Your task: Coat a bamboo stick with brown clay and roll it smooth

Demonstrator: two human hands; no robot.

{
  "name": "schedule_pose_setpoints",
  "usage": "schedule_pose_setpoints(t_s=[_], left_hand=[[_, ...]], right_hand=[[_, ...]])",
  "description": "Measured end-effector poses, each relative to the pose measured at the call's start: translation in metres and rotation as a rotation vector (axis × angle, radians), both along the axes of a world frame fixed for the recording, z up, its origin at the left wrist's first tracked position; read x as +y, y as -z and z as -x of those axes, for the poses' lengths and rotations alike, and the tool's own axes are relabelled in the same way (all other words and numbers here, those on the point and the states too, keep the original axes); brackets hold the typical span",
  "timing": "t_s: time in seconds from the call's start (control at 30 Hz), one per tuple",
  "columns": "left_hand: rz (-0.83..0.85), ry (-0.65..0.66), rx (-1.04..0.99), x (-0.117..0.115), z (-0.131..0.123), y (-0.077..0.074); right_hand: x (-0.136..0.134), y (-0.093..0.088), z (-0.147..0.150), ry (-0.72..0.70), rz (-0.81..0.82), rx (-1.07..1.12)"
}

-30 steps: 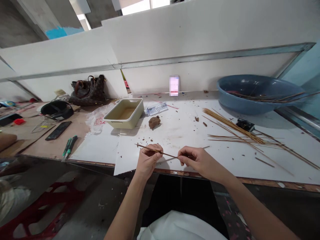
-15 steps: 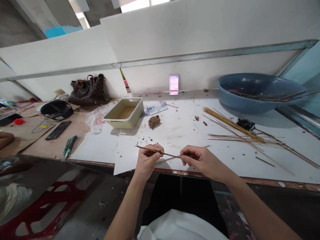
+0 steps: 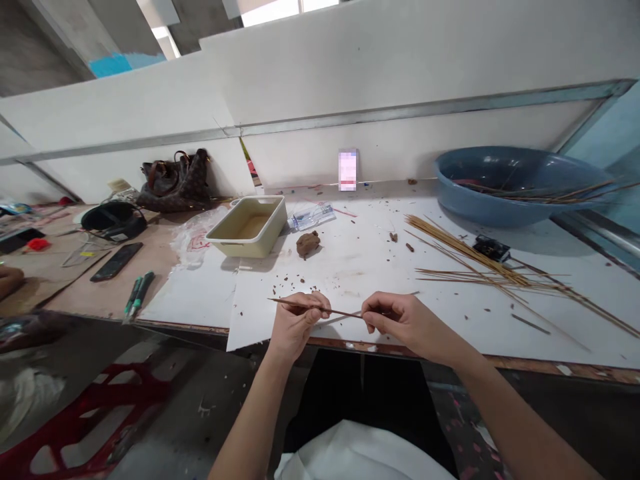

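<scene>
Both my hands hold one thin brown stick [image 3: 320,309] level over the white sheet [image 3: 310,287], with my left hand [image 3: 296,325] gripping near its middle and its pointed end sticking out to the left. My right hand [image 3: 395,324] pinches the other end between thumb and fingers. A lump of brown clay [image 3: 308,244] sits on the sheet beyond my hands. Small brown crumbs lie scattered around it. To the right lies a loose pile of thin bamboo sticks [image 3: 473,270], well away from my right hand.
A cream plastic tray [image 3: 227,230] stands beyond my left hand, beside crumpled clear plastic [image 3: 193,241]. A blue basin [image 3: 505,207] holding sticks sits at the back right. A phone [image 3: 116,261], green-handled tools [image 3: 139,293] and a handbag [image 3: 175,187] lie left. Another person's hand [image 3: 7,281] shows far left.
The stick's left end has swung down toward me, so the stick lies more level. Both hands have shifted slightly. Another person's hand has come into view at the far left.
</scene>
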State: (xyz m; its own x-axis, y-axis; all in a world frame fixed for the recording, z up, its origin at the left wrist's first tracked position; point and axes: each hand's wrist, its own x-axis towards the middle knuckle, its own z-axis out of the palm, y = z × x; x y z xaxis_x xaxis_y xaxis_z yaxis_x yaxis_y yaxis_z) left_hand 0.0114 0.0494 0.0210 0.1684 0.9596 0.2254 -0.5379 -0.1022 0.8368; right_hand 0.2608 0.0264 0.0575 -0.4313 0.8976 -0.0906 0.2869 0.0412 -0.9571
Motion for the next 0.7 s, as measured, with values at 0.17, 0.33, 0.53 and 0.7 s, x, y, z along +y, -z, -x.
schedule_pose_setpoints(t_s=[0.17, 0.33, 0.53, 0.7], left_hand=[[0.068, -0.045, 0.048, 0.0005, 0.0014, -0.0013], [0.108, -0.068, 0.103, 0.0001, -0.0004, -0.0018], [0.057, -0.042, 0.039, 0.0014, -0.0032, 0.0004], [0.042, -0.054, 0.027, 0.0032, -0.0024, 0.0034]], right_hand=[[0.0003, -0.0030, -0.0014, -0.004, -0.011, -0.031], [0.0009, -0.0026, -0.0024, 0.002, -0.027, -0.062], [0.0030, -0.0026, -0.0016, 0.006, -0.027, -0.060], [0.0045, -0.0035, -0.0018, 0.004, -0.027, -0.048]])
